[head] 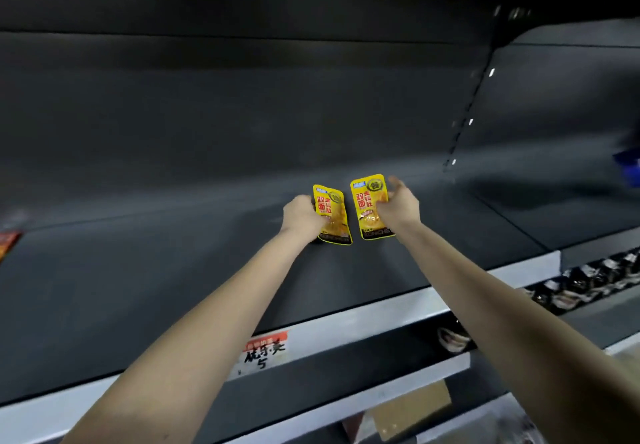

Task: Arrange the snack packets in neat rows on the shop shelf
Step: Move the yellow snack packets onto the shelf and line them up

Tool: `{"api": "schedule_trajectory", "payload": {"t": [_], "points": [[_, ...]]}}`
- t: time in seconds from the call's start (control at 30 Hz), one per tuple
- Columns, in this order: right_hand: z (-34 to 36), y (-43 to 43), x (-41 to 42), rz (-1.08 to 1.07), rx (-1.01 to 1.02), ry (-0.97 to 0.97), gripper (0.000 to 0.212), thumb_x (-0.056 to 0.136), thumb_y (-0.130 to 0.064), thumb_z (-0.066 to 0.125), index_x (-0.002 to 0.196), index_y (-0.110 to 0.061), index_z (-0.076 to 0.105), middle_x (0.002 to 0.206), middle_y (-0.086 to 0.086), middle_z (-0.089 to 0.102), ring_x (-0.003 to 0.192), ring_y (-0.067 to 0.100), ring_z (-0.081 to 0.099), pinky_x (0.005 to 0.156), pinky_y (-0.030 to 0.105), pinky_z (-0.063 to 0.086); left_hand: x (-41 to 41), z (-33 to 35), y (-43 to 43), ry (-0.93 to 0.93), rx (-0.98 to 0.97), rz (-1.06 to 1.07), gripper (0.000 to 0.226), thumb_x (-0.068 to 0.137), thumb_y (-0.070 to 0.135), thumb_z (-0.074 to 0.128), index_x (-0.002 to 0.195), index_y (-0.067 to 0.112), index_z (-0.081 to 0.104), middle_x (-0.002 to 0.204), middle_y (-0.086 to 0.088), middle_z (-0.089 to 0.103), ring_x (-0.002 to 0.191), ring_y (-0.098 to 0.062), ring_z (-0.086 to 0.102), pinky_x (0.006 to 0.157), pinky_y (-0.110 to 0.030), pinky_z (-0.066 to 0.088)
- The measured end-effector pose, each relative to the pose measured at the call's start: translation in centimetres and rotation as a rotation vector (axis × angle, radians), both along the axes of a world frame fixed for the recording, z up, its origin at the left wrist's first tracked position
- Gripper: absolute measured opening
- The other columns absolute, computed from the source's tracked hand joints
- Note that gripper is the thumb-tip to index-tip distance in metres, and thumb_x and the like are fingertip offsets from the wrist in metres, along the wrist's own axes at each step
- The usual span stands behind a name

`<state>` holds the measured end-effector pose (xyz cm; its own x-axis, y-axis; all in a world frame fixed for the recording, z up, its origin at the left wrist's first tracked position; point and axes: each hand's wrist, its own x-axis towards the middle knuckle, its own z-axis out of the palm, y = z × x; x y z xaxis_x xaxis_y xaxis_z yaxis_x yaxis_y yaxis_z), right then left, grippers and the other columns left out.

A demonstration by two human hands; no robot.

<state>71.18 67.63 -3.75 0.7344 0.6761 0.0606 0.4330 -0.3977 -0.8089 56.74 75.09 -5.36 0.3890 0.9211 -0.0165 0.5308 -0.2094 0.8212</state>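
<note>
Well behind the price label, deep on the shelf, the left hand grips the left packet and the right hand pinches the right packet, just apart. They look light, floppy and slick, so the side edges seem best to hold. Bare shelf board runs wide to both sides, and its front rail carries the label.

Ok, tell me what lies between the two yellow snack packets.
Nothing but a narrow strip of bare dark shelf; the head view shows the left packet and right packet apart.
</note>
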Motion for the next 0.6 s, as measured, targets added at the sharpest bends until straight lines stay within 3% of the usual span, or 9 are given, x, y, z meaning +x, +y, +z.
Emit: {"api": "schedule_trajectory", "payload": {"t": [0.07,0.17,0.27,0.33,0.43,0.6], "points": [[-0.5,0.3,0.2,0.056,-0.029,-0.076,0.043,0.085,-0.001,0.045,0.125,-0.013,0.052,0.116,0.008,0.065,0.112,0.026,0.057,0.078,0.022,0.04,0.5,0.3,-0.4,0.082,0.081,0.021,0.024,0.083,0.013,0.063,0.106,0.006,0.059,0.119,-0.011,0.06,0.105,-0.025,0.057,0.072,-0.025,0.04],[-1.1,0.9,0.4,0.151,-0.109,-0.222,0.042,0.081,0.001,0.047,0.12,-0.011,0.057,0.115,0.01,0.065,0.112,0.028,0.056,0.081,0.023,0.04,0.9,0.1,-0.5,0.253,0.21,-0.016,0.056,0.081,0.013,0.061,0.134,0.015,0.042,0.128,-0.013,0.045,0.119,-0.032,0.045,0.087,-0.036,0.045],[-1.9,1.1,0.1,0.234,-0.198,-0.302,0.045,0.082,0.003,0.047,0.122,-0.012,0.061,0.13,0.012,0.054,0.12,0.027,0.049,0.095,0.022,0.036,0.6,-0.2,-0.3,0.354,0.402,-0.079,0.048,0.081,0.019,0.06,0.128,0.024,0.051,0.13,-0.007,0.041,0.121,-0.029,0.035,0.095,-0.036,0.042],[-2.3,1.3,-0.2,0.265,-0.231,-0.307,0.04,0.082,0.002,0.046,0.116,-0.008,0.065,0.13,0.009,0.051,0.116,0.027,0.052,0.095,0.023,0.04,0.3,-0.3,0.0,0.342,0.449,-0.258,0.041,0.081,0.017,0.059,0.121,0.026,0.059,0.134,-0.001,0.041,0.123,-0.025,0.036,0.102,-0.033,0.039],[-2.3,1.8,-0.5,0.328,-0.326,-0.353,0.034,0.081,-0.006,0.044,0.107,-0.008,0.065,0.116,0.009,0.061,0.104,0.03,0.06,0.088,0.032,0.051,-0.2,-0.2,0.1,0.394,0.414,-0.511,0.035,0.084,0.024,0.06,0.119,0.023,0.063,0.141,0.004,0.041,0.132,-0.017,0.036,0.107,-0.028,0.034],[-1.4,1.8,-0.9,0.406,-0.411,-0.454,0.031,0.088,-0.015,0.042,0.106,-0.004,0.065,0.12,0.013,0.062,0.105,0.03,0.059,0.091,0.036,0.05,-0.1,0.5,0.2,0.486,0.341,-0.604,0.049,0.087,0.033,0.062,0.131,0.015,0.051,0.149,-0.008,0.032,0.139,-0.021,0.026,0.106,-0.025,0.028]]}}
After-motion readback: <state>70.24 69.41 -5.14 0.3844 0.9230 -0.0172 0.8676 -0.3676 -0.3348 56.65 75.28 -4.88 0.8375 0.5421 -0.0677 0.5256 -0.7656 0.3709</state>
